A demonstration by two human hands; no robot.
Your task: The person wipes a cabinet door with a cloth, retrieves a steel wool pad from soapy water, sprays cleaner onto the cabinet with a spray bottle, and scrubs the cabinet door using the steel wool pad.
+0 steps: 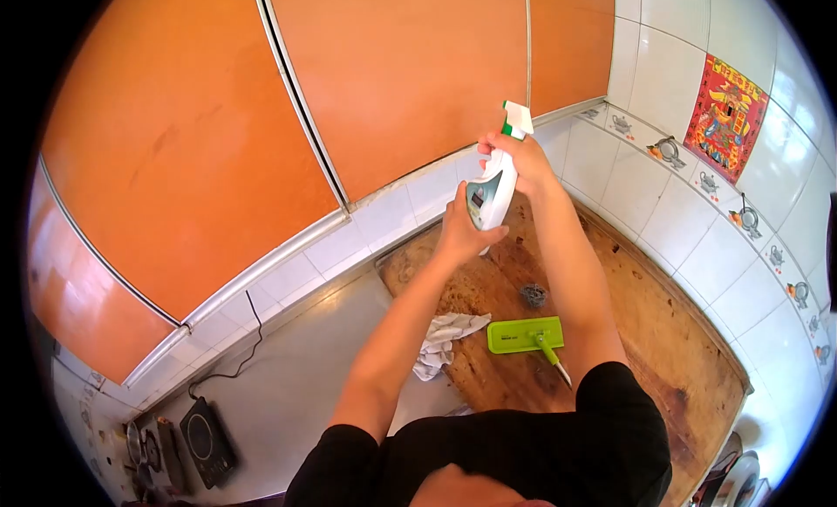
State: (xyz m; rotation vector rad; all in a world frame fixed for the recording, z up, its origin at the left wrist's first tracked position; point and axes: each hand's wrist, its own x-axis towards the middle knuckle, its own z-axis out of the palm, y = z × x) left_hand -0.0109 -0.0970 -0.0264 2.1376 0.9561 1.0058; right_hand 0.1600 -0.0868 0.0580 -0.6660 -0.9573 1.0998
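Note:
A white spray bottle [500,190] with a dark label and a green-and-white trigger head is held up in front of the orange cabinet doors [410,80]. My right hand [521,163] wraps round its neck just under the head. Lower down, my left hand [464,231] grips the side of the bottle near its base. Beneath my arms, a green flat mop head [514,335] lies on the wooden board [649,311]. A dark scouring ball [534,294] sits above the mop, and a crumpled white cloth [440,341] is to its left.
A black induction cooker [207,442] with a cord stands at the lower left of the grey countertop [296,359], beside a gas stove [157,455]. White tiled wall [689,219] borders the right side, with a red poster [726,119] on it. Dishes [743,481] show at the lower right.

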